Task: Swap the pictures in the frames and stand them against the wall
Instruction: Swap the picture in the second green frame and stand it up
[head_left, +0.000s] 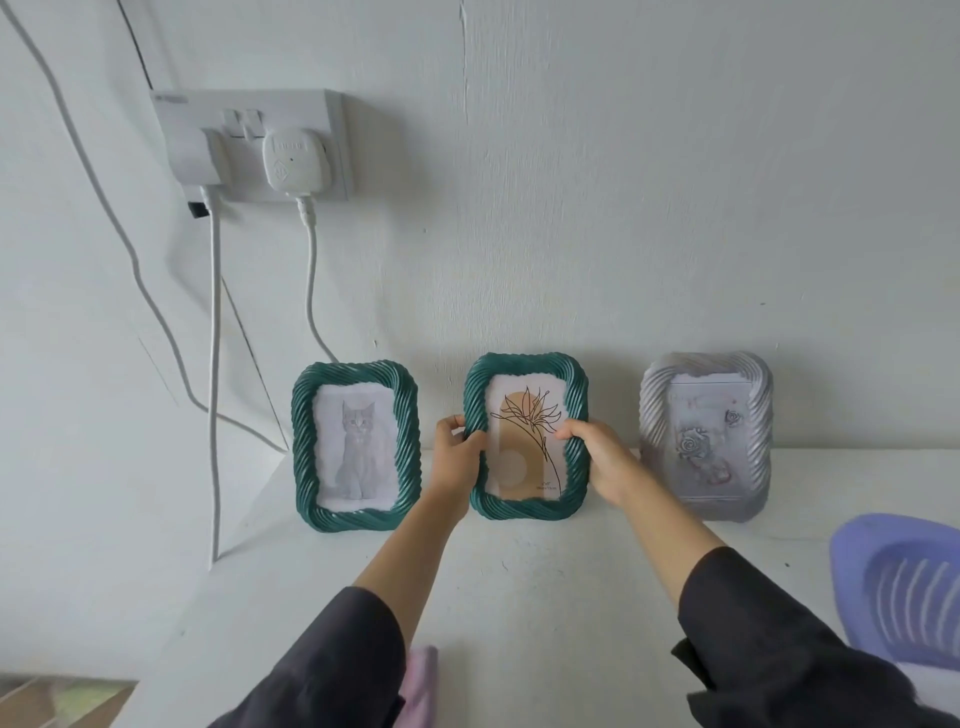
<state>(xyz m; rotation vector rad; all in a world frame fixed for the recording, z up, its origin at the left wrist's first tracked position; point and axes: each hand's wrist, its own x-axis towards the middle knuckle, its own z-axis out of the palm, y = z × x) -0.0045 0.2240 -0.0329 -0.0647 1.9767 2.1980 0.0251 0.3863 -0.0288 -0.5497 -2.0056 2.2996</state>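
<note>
Left hand (457, 454): curling round the flower-print green frame's (525, 366) left rim.
Right hand (605, 460): pinching its right rim.
Frame: standing on the ledge (519, 571) between cat frame (356, 441) and grey frame (706, 436) — possibly touching the wall (623, 208).

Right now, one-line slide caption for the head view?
The left hand and right hand grip the flower-print green frame between the cat frame and the grey frame.

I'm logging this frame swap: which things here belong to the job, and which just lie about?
Job: cat frame, flower frame held by left hand and right hand, silver frame.
Lying about: wall socket, cables, purple basket, pink cloth.
</note>
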